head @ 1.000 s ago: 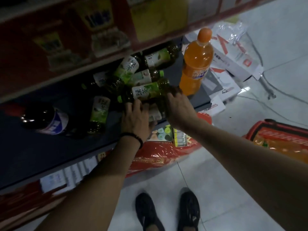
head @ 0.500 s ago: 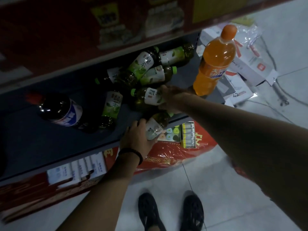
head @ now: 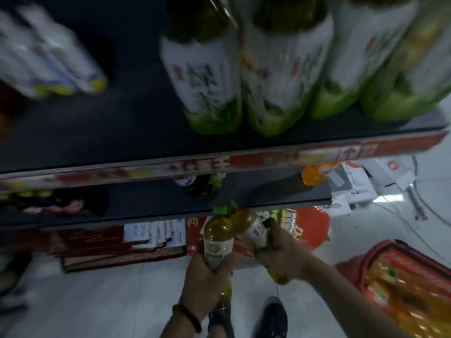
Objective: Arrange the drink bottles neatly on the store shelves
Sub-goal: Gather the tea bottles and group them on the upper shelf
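- The left hand (head: 207, 281) grips a clear plastic bottle of amber tea with a green cap (head: 218, 240), near the front edge of the dark lower shelf (head: 268, 193).
- The right hand (head: 280, 252) grips a second white-labelled tea bottle (head: 253, 230) just right of it.
- A row of blurred green-based tea bottles (head: 275, 93) stands on the right of the dark upper shelf (head: 122, 123).

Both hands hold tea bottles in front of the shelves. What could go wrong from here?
The amber plastic tea bottle in the left hand and the white-labelled tea bottle in the right hand sit close together over the floor; a knock could loosen either grip. Four upright green-labelled bottles stand near the front edge of the dark upper shelf; slotting more beside them could topple one.
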A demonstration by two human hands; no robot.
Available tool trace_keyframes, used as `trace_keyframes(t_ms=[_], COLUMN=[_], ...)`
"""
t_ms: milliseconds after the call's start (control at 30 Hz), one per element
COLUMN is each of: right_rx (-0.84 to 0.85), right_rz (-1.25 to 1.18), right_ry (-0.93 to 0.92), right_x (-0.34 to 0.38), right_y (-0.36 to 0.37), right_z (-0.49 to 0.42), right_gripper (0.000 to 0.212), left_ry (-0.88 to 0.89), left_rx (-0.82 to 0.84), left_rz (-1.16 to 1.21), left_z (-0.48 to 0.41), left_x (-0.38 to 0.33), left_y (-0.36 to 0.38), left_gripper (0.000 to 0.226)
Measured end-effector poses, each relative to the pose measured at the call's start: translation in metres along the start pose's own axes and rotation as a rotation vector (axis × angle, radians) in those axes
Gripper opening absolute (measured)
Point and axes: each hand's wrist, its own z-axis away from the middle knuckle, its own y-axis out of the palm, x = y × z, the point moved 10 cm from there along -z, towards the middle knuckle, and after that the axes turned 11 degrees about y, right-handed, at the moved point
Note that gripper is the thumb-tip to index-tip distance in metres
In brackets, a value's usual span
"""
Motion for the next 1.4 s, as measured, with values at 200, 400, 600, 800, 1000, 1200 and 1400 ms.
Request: trace_keyframes(t_ms=[200,400,600,800,1000,1200,1400], right_rx=[-0.034,-0.036,-0.118,-0.242,-0.362,-0.327,-0.378], right_rz=[0.027,-0.002,0.048,0.120,0.144,0.237,0.109], right_ry=[-0.073,-0.293,-0.480,-0.592,-0.693,-0.594,-0.504], right_x=[0.106,0.238,0.381,0.508,0.618,0.684,0.703], right_y=[0.050,0.105,0.181,0.268,0.327,0.373,0.394], right_z=[0.106,0.143,0.143,0.103,0.055,-0.013,-0.057], right_gripper=[0.082,0.049,0.049,0.051,0.054,0.048,0.055], left_ry=[0.058,0.222,0.406,0.499,0.507,0.467,0.433], left_rx=[-0.164,-0.332,-0.535,-0.628,-0.703,-0.773,-0.787], left_rz=[0.157,0.290,0.187,0.144,0.067,-0.017,-0.066], left_z=[0.097,0.136,0.133,0.087,0.020,-0.041,-0.080], left_x=[-0.095,-0.179,-0.211,-0.220,-0.231,-0.226,-0.207], left_y=[-0.093,-0.223,-0.388,-0.540,-0.663,-0.727,-0.740], left_gripper=[0.068,0.048,0.036,0.035,0.038,0.048,0.048])
